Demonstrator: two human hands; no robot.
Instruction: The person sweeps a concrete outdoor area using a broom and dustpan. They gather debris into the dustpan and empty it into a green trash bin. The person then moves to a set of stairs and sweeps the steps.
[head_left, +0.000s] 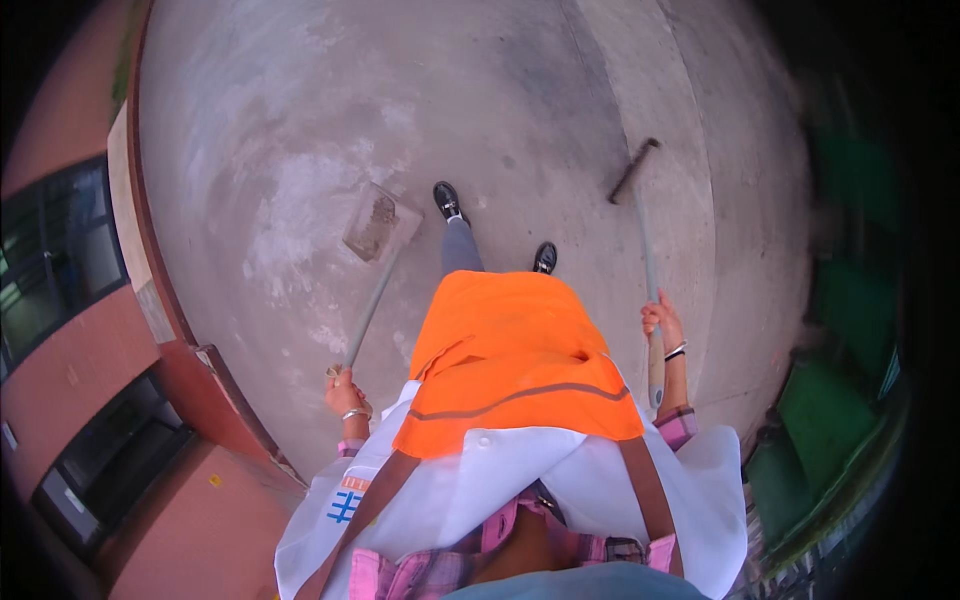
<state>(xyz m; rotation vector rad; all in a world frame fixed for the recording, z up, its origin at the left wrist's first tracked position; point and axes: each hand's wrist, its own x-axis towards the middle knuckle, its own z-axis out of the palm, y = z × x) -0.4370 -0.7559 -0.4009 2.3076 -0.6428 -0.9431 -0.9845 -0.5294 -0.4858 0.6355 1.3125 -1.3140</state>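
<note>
My left hand (343, 391) is closed around the top of the grey handle of a long-handled dustpan (382, 221). The pan hangs forward and left of my feet, with a dirty, greyish-brown patch inside it. On the right, my right hand (663, 321) grips the handle of a long-handled broom (644, 240) near its beige and grey end. Its narrow, dark bristle head points forward, right of my feet; whether it touches the concrete I cannot tell. An orange apron (517, 352) covers my front between the two hands.
Grey concrete ground (480, 97) with pale stains lies ahead, crossed by a lighter strip at the right. A reddish building wall (82, 337) with dark-framed windows stands at the left. Large green containers or panels (825, 412), partly blurred, line the right side.
</note>
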